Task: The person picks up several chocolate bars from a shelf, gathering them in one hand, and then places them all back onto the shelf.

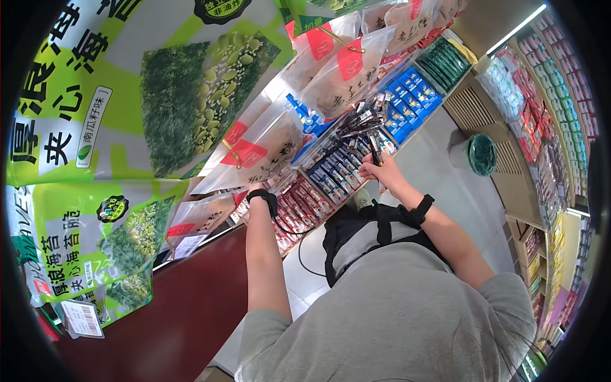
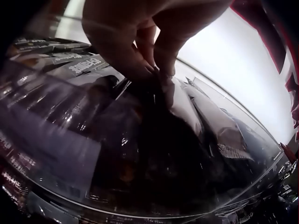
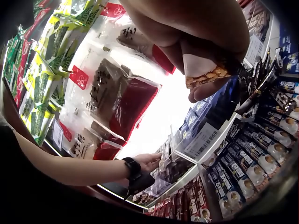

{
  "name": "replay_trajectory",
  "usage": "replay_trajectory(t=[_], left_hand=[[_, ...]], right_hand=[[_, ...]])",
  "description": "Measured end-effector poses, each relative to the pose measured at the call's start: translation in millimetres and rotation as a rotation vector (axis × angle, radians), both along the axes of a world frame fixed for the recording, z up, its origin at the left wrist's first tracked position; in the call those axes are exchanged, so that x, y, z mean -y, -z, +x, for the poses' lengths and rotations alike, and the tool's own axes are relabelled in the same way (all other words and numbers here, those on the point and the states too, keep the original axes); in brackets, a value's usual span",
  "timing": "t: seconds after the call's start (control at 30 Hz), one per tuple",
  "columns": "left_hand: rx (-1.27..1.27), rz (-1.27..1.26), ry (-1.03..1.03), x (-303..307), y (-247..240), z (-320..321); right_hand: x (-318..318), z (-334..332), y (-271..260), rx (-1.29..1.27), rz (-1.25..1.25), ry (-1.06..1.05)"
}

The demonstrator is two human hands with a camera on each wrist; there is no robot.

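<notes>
My right hand [image 1: 377, 170] grips a slim dark snack packet [image 1: 376, 150] above the shelf bins. In the right wrist view, the brown, nutty picture on this snack packet [image 3: 208, 77] shows below the fingers. My left hand [image 2: 140, 32] reaches down into a clear plastic bin [image 2: 51, 126], thumb and fingers pinched together at the top edge of a wrapped packet [image 2: 184, 105]. Similar dark wrapped packets [image 2: 84, 65] fill the bin around it. Seen from the head, hanging bags partly cover the left hand [image 1: 257, 190].
Blue packets [image 1: 334, 170] and red packets [image 1: 299, 207] stand in rows below the hands. A heap of loose dark packets [image 1: 366, 121] lies beyond the right hand. Large green seaweed bags [image 1: 95, 127] hang close on the left. A lined bin [image 1: 480, 156] stands on the floor.
</notes>
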State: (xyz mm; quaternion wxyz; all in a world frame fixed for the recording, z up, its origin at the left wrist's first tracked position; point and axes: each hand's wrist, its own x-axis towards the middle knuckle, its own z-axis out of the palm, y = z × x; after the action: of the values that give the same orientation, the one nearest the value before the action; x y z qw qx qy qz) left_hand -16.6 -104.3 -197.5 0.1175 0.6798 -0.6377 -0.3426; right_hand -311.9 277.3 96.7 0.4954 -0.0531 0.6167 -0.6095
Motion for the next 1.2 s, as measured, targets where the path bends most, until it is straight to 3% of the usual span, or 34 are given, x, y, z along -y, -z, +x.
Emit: replay_trajectory(t=[0.37, 0.53, 0.57, 0.67, 0.7, 0.83, 0.93, 1.1, 1.2], left_hand=[[-0.238, 0.313, -0.233, -10, -27, -6], [0.077, -0.194, 0.463, -100, -162, -62], [0.156, -0.029, 0.468, -98, -152, -60], [0.077, -0.169, 0.566, -116, -165, -74], [0.072, -0.118, 0.635, -129, -191, -84], [0.051, -0.174, 0.639, -137, -196, -90], [0.121, -0.005, 0.596, -137, -197, -93], [0.159, -0.14, 0.688, -142, -203, -97], [0.233, -0.048, 0.721, -142, -214, -100]], right_hand=[[0, -1, 2, -0.02, 0.02, -0.016], [-1, -2, -1, -0.02, 0.023, -0.003], [0, -2, -1, -0.027, 0.029, -0.003], [0, -1, 1, -0.037, 0.027, -0.016], [0, -1, 1, -0.043, 0.022, -0.025], [-1, 0, -2, -0.046, 0.022, -0.035], [-1, -1, 3, -0.021, 0.01, -0.017], [-1, -1, 1, -0.026, 0.022, -0.022], [-1, 0, -1, -0.012, 0.018, -0.013]])
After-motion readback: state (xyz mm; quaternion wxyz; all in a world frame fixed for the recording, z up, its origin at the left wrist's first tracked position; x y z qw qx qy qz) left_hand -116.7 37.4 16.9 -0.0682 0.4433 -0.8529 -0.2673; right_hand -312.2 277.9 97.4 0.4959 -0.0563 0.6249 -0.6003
